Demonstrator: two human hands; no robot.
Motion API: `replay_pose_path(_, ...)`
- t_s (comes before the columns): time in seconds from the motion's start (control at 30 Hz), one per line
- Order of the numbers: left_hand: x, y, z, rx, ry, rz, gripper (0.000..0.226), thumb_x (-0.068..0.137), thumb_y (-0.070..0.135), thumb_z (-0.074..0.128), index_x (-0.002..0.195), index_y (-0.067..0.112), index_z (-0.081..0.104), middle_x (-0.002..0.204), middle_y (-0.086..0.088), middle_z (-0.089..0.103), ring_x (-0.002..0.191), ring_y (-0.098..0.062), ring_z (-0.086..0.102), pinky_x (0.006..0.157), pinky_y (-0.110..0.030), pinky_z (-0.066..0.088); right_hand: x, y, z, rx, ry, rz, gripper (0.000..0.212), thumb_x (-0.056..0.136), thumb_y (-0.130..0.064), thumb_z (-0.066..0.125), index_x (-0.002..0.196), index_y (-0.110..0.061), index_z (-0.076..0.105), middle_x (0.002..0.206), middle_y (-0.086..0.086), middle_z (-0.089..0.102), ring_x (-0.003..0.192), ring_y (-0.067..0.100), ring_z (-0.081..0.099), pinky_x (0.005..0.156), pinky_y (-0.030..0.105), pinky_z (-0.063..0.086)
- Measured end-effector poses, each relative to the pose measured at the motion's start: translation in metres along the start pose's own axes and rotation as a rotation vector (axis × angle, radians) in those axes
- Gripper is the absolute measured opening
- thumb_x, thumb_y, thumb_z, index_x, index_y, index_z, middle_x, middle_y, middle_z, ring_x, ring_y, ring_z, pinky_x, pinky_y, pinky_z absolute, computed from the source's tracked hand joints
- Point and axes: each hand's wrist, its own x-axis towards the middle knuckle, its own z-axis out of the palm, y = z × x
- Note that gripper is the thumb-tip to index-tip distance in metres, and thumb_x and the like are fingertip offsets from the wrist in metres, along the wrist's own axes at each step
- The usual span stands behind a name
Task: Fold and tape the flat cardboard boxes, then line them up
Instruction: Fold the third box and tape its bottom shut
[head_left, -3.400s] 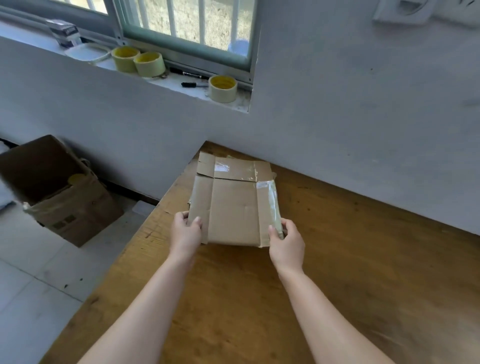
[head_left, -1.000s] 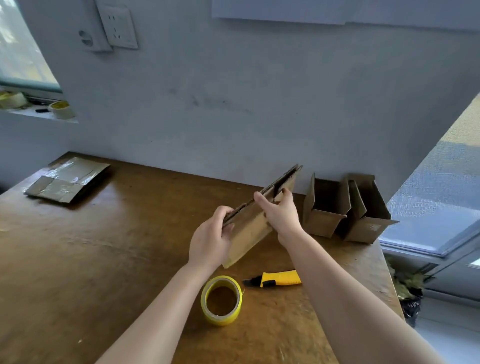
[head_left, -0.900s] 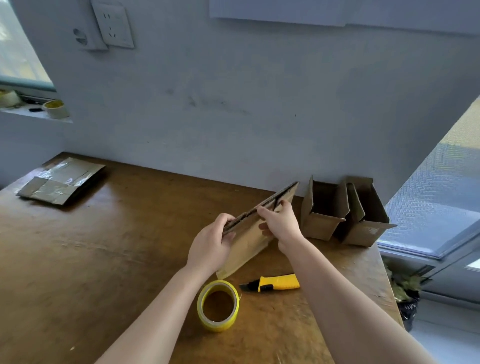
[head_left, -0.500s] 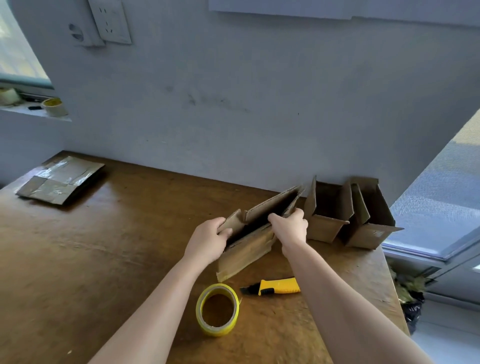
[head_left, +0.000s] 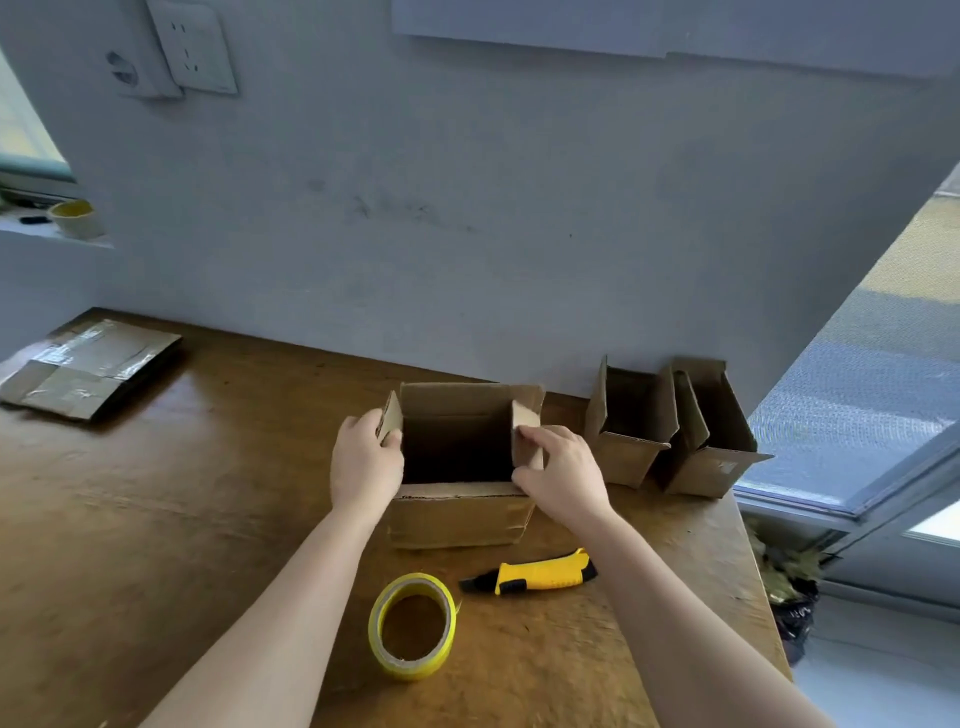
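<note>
Box (head_left: 457, 514) held between left hand (head_left: 365, 462) and right hand (head_left: 563, 475).

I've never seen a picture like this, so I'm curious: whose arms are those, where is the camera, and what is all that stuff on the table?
There is no machine here: those are a person's two bare arms. The camera sits on the person's head and looks forward and down, so you see roughly what they see. The left hand and the right hand each hold a side flap of an opened cardboard box, which stands on the wooden table. In front of it lie a yellow tape roll and a yellow knife. To the right, by the wall, stand two more boxes. At the far left lies a pile of flat cardboard.
</note>
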Motion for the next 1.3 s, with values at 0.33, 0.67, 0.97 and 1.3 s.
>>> replay_pose_path(0.33, -0.009, -0.019, -0.015, 0.446, -0.399, 0.459, 0.099, 0.064, 0.09, 0.034, 0.136, 0.025, 0.053, 0.139, 0.01, 0.043, 0.133, -0.01, 0.033, 0.107, -0.036, 0.036, 0.004, -0.001, 0.0, -0.152, -0.258, -0.088, 0.08, 0.084, -0.068, 0.054, 0.146, -0.019, 0.042, 0.156, -0.005, 0.024, 0.146, 0.02, 0.013, 0.116, 0.047, 0.027)
replay_pose_path(0.67, 0.002, -0.018, -0.012, 0.09, -0.159, 0.262, 0.076, 0.087, 0.021, 0.069, 0.149, 0.03, 0.025, 0.145, -0.004, 0.037, 0.121, -0.021, 0.051, 0.096, -0.033, 0.048, 0.005, -0.007, -0.003, -0.135, 0.016, -0.09, 0.049, 0.087, -0.034, 0.07, 0.133, -0.024, 0.055, 0.127, -0.003, 0.06, 0.114, 0.017, 0.055, 0.086, 0.029, 0.048)
replay_pose_path(0.97, 0.022, -0.015, -0.007, 0.265, -0.285, 0.354, 0.095, 0.085, 0.017, 0.07, 0.153, 0.033, 0.005, 0.157, 0.001, 0.022, 0.144, -0.021, 0.025, 0.114, -0.044, 0.032, 0.012, -0.019, 0.004, -0.343, 0.033, -0.099, 0.092, 0.089, -0.027, 0.068, 0.155, -0.029, 0.004, 0.162, 0.005, 0.001, 0.148, 0.029, 0.011, 0.114, 0.043, 0.03)
replay_pose_path(1.3, 0.017, -0.032, -0.003, 0.271, -0.247, 0.43, 0.043, 0.093, 0.024, 0.06, 0.135, 0.019, 0.055, 0.133, 0.005, 0.046, 0.127, -0.016, 0.041, 0.104, -0.032, 0.039, 0.015, -0.015, 0.022, -0.421, -0.073, -0.307, 0.045, 0.103, -0.018, 0.039, 0.148, -0.021, 0.038, 0.158, -0.001, 0.029, 0.148, 0.015, 0.016, 0.12, 0.031, 0.009)
